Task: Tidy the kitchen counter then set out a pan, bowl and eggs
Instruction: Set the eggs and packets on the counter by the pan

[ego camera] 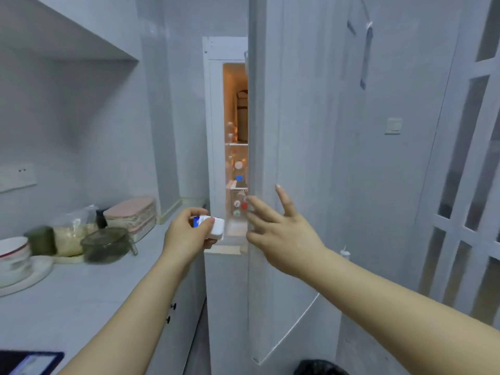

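Note:
My left hand (186,234) grips a small white carton with a blue label (213,226), held just in front of the narrow gap of the fridge (235,158). My right hand (276,226) is spread with straight fingers against the edge of the tall white fridge door (297,158), which stands slightly ajar. Through the gap the fridge's lit inside shows shelves with bottles and jars. On the counter (81,288) at the left sit a glass bowl (105,244) and stacked white bowls on a plate (13,261).
A bag of grain (70,234), a green container (40,239) and a pink-lidded box (132,215) stand at the counter's back. A dark object (29,361) lies at the counter's near edge. A black bin (319,368) sits on the floor. A white lattice door (465,185) is at the right.

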`<state>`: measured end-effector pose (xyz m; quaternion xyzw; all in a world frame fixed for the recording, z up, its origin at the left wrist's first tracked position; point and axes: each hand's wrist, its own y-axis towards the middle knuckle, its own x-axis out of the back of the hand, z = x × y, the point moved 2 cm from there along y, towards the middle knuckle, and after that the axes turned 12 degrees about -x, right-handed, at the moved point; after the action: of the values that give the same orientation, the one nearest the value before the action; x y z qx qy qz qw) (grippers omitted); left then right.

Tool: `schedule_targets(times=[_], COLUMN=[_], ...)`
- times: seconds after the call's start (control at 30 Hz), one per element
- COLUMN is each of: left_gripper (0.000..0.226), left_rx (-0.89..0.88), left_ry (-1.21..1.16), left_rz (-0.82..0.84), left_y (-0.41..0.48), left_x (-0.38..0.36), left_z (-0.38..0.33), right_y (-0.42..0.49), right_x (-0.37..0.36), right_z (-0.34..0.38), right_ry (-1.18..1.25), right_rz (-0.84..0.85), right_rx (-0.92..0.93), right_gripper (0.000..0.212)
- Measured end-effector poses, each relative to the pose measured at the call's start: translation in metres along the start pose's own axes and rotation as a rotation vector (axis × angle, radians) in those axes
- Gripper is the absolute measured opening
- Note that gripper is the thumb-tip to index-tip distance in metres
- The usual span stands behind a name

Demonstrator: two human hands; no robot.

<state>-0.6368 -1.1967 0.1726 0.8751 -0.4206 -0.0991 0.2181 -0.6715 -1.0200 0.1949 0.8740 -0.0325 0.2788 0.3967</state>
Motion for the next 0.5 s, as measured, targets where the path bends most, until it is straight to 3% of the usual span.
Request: schedule_targets(times=[0.1, 0.5], left_gripper=[0.014, 0.018], left_rx=[0.003, 0.075], left_ry=[0.013, -0.063], left_rz=[-0.052, -0.114], left_y=[0.022, 0.165], left_x=[0.02, 0.073], left_z=[0.006, 0.074], right_y=[0.033, 0.194], right_x=[-0.025, -0.141], right_z=[0.015, 0.09], right_ry=[0.043, -0.029], right_rz=[0.084, 0.212], right_rx=[0.05, 0.052], right_gripper=[0.045, 0.038])
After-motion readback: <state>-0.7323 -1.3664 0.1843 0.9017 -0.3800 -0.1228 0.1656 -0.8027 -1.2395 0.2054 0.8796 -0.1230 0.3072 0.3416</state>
